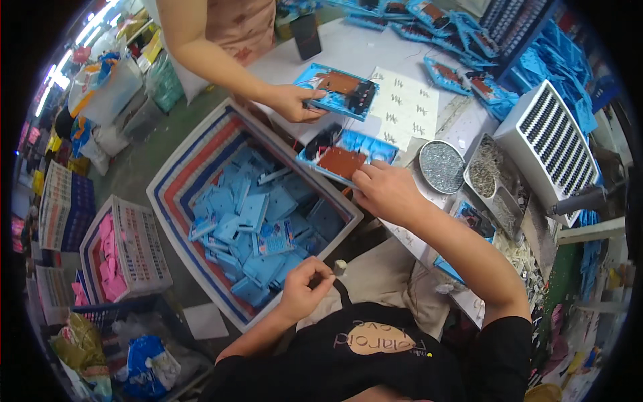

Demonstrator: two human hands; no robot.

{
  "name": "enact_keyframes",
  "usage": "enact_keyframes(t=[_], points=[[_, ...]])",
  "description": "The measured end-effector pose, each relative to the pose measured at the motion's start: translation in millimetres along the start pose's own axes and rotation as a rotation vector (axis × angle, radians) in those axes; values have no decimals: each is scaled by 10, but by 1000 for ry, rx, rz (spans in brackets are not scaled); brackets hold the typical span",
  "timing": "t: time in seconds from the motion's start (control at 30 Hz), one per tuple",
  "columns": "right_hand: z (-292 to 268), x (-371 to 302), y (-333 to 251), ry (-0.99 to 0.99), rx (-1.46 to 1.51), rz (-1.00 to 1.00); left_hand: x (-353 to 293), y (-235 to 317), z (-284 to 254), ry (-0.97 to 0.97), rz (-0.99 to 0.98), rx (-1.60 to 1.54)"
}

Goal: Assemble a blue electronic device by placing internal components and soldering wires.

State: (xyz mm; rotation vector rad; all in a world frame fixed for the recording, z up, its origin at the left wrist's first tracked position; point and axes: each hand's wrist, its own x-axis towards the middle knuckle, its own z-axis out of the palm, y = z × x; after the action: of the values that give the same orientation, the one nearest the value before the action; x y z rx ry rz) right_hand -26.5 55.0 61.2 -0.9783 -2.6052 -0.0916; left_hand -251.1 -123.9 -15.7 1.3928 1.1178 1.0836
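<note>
My right hand (388, 191) grips the near edge of an open blue plastic casing (382, 149), its thumb and fingers closed on the rim. Inside that casing lie a reddish-brown board (340, 161) and some dark parts. Low over my lap, my left hand (308, 288) is closed in a pinch; whatever its fingertips hold, if anything, is too small to make out. A small pale knob-like thing (339, 268) shows just beside those fingertips. Across the table corner, a co-worker's hand (295, 102) holds a similar blue casing (338, 84) with a brown board.
A large striped crate (175, 175) full of blue plastic shells stands left of the table (341, 47). A round dish (442, 166) and a metal tray (483, 161) hold small metal parts. Further right stands a white basket (559, 144). More blue casings (445, 74) lie at the back.
</note>
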Motion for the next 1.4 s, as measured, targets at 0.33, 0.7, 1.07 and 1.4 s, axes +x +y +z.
enact_keyframes(t=[0.33,0.7,1.07,1.4], points=[[270,-165,-106,5,66,59,265,71,228,-99,1,11],[-479,-436,-148,232,109,-3,448,-52,326,-221,-69,16],[-14,1549,368,287,47,-70,358,-141,323,-190,-81,-68],[863,2620,449,-31,13,140,113,-34,120,97,-154,-128]])
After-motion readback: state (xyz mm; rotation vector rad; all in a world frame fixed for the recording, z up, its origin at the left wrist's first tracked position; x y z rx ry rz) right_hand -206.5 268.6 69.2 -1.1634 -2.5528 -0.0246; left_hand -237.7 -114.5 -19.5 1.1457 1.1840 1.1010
